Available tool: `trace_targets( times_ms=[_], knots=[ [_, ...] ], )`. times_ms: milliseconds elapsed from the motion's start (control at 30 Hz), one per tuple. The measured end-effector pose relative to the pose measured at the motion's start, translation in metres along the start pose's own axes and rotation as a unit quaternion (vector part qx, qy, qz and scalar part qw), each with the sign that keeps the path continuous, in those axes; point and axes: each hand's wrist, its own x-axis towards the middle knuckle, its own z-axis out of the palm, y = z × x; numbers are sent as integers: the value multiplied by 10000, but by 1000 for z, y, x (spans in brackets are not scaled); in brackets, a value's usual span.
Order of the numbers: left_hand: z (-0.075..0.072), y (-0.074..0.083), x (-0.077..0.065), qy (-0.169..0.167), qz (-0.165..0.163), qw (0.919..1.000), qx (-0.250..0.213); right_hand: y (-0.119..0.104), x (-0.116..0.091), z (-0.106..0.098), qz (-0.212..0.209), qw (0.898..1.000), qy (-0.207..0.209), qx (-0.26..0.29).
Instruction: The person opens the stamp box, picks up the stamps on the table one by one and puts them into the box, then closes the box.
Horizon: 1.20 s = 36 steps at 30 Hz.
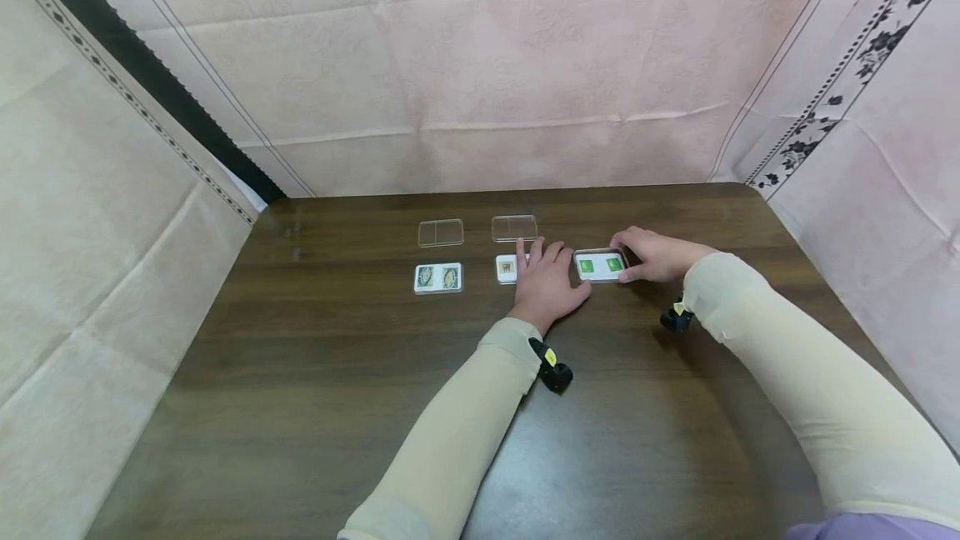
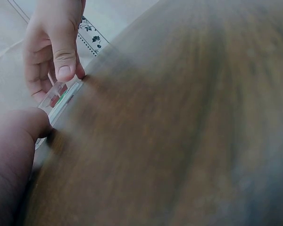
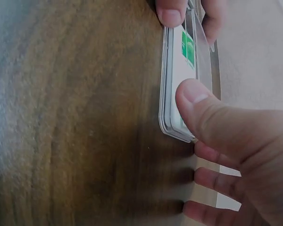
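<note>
A shallow clear plastic case (image 1: pixel 598 266) holding white cards with green pictures lies on the table between both hands. My left hand (image 1: pixel 543 286) grips its left end between thumb and index finger, while the other fingers spread over a second case of cards (image 1: pixel 506 270), partly hiding it. At the right end, my right hand (image 1: pixel 656 257) holds the green-picture case, thumb (image 3: pixel 193 96) over its near side and index finger at the far edge. A transparent lid (image 3: pixel 203 54) slants along the case's far side in the right wrist view.
Farther left lies another case of cards (image 1: pixel 438 278) with dark oval pictures. Behind the cases rest two clear lids (image 1: pixel 440 232), one directly behind each of the left and middle cases. Pale cloth (image 1: pixel 480 90) hangs beyond the wooden table's (image 1: pixel 337 357) back edge and sides.
</note>
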Motion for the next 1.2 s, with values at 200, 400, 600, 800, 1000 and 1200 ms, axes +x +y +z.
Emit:
trace_targets(
  times_ms=[200, 400, 600, 800, 1000, 1200],
  knots=[
    [0, 0, -1, 77, 49, 9999, -48, -1, 0, 4, 0, 9999, 65, -134],
    [2, -1, -1, 145, 114, 9998, -69, -3, -1, 5, 45, 9998, 43, -209],
    [3, -1, 0, 168, 105, 9998, -69, -6, 0, 6, 77, 9996, 72, -265],
    [3, -2, 1, 159, 91, 9998, -72, -7, 1, 7, 176, 9993, 74, -306],
    [3, -2, 1, 146, 111, 9998, -16, -5, 3, 8, 220, 9992, 65, -329],
    [4, -1, 0, 167, 131, 9998, -5, -6, 3, 9, 290, 9990, 90, -328]
  ],
)
